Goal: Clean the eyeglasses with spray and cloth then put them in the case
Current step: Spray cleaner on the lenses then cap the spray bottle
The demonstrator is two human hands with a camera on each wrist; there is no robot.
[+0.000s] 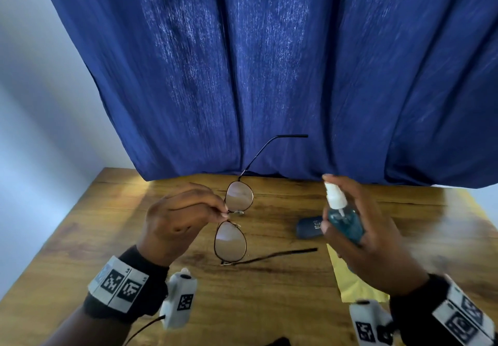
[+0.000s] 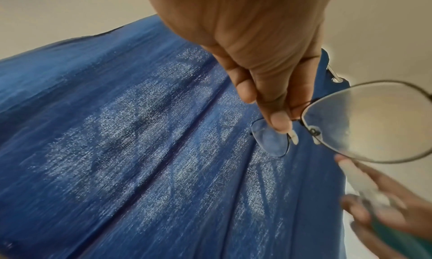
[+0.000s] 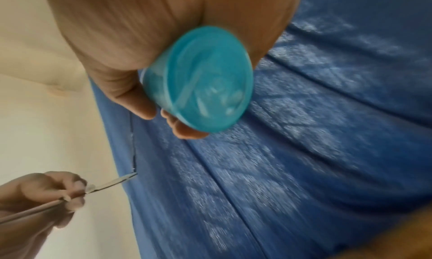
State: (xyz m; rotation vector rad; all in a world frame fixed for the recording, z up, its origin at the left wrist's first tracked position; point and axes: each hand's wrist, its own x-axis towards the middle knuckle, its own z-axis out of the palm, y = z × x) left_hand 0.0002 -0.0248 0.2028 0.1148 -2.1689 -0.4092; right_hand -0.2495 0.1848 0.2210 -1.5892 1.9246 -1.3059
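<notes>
Left hand (image 1: 179,219) pinching eyeglasses (image 1: 234,221) at the bridge, held above table (image 1: 269,305), temples open, lenses exposed for misting. Right hand (image 1: 369,240) gripping spray bottle (image 1: 342,219), nozzle aimed lensward. Case (image 1: 310,227), yellow cloth (image 1: 353,283) waiting on table.

teal spray bottle (image 1: 345,224) with white nozzle, dark-rimmed eyeglasses (image 1: 234,224), navy case (image 1: 310,227), yellow cloth (image 1: 353,283), blue curtain (image 1: 269,70)

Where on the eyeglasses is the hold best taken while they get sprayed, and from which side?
At the bridge, from the person's left, as the left hand pinches it now. On the eyeglasses the thin bridge sits between the lenses, so fingertips likely stay off the glass, and both lenses face the spray bottle in the right hand. The temples are unfolded.
</notes>
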